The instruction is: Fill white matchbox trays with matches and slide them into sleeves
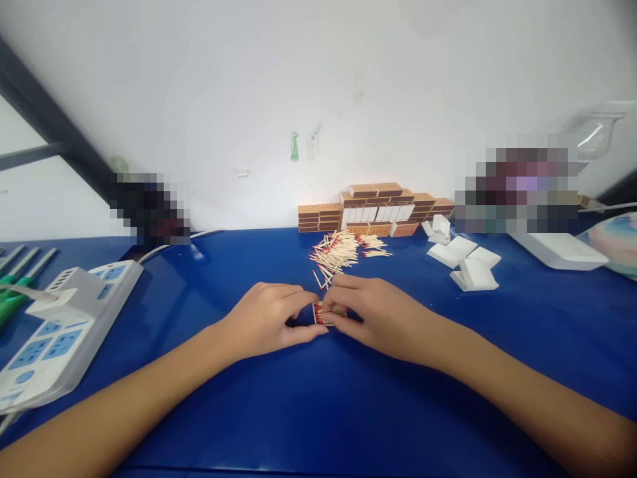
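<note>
A small white matchbox tray [314, 313] with red-headed matches [319, 312] in it sits on the blue table between my hands. My left hand [271, 315] pinches the tray's left end, thumb at the near side and fingers at the far side. Over the tray's right part, my right hand [365, 309] has its fingers closed on the matches and covers much of them. Just beyond my hands lies a loose heap of matches [336, 253], with a smaller bunch [375, 245] to its right.
Stacked brown matchboxes [378, 199] stand against the wall. Several folded white paper pieces [452, 251] lie right of the heap. A white power strip [74, 338] with a plug and cable is at the left. Green-handled tools [17, 299] lie beyond it, and a white box [560, 251] is far right.
</note>
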A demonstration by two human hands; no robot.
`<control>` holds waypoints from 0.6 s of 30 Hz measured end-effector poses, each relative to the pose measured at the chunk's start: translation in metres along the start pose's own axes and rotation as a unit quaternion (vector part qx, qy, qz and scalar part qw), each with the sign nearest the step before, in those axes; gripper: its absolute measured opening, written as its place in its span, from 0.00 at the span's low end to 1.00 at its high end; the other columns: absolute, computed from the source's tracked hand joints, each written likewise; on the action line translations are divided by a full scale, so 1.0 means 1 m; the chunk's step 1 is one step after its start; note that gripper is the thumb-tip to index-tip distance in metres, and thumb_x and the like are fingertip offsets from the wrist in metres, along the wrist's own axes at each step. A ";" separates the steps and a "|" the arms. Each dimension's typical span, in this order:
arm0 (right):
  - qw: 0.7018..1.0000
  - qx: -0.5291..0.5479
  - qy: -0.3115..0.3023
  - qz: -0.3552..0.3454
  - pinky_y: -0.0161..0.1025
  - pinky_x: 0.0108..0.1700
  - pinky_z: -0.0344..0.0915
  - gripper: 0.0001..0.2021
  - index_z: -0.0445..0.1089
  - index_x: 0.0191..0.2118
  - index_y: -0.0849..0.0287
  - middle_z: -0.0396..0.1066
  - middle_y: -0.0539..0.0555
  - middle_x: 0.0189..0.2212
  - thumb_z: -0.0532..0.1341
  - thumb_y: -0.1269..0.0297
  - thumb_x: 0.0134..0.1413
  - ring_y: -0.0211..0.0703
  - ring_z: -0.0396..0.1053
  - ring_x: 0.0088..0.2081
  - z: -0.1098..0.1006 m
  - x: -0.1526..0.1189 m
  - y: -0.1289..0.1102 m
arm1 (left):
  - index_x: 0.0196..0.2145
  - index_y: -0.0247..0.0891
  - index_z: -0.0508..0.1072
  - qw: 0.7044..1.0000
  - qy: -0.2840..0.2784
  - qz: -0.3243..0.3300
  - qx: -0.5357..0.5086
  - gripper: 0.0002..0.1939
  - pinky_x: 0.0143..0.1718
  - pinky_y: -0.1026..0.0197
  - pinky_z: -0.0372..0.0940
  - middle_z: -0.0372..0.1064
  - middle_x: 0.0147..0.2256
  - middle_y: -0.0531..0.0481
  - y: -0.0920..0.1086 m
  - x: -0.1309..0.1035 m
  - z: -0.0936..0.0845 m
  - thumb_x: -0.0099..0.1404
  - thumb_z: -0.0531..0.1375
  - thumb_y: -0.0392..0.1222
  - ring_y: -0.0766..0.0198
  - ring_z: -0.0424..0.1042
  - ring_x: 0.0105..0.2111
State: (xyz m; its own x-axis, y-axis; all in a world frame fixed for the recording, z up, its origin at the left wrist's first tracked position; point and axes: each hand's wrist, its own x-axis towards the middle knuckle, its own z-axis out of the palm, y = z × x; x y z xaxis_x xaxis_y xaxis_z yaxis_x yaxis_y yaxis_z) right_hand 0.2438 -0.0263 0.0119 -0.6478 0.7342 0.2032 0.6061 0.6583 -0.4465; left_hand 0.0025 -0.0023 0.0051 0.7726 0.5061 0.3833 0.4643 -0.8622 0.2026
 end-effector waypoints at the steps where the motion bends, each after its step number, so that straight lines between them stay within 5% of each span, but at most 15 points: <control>1: 1.000 -0.003 0.003 0.002 0.38 0.35 0.61 0.07 0.73 0.38 0.58 0.70 0.52 0.37 0.59 0.65 0.70 0.38 0.68 0.33 0.000 0.000 0.001 | 0.41 0.37 0.77 1.000 0.000 -0.001 0.003 0.15 0.27 0.64 0.59 0.71 0.27 0.55 0.000 0.000 0.000 0.72 0.63 0.53 0.69 0.68 0.24; 18: 0.993 -0.095 0.066 0.007 0.37 0.33 0.57 0.07 0.73 0.39 0.59 0.71 0.53 0.36 0.58 0.67 0.70 0.39 0.67 0.31 -0.002 0.002 0.009 | 0.47 0.38 0.78 0.999 0.001 -0.027 0.033 0.17 0.28 0.63 0.59 0.72 0.28 0.55 -0.003 -0.001 0.002 0.72 0.63 0.54 0.68 0.69 0.24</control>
State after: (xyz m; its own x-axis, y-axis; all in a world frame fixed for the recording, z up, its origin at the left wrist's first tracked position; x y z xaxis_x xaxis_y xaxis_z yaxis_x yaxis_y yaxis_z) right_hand 0.2485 -0.0188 0.0101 -0.5798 0.7508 0.3165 0.6988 0.6580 -0.2807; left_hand 0.0016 -0.0003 0.0024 0.7453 0.5513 0.3749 0.5324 -0.8306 0.1629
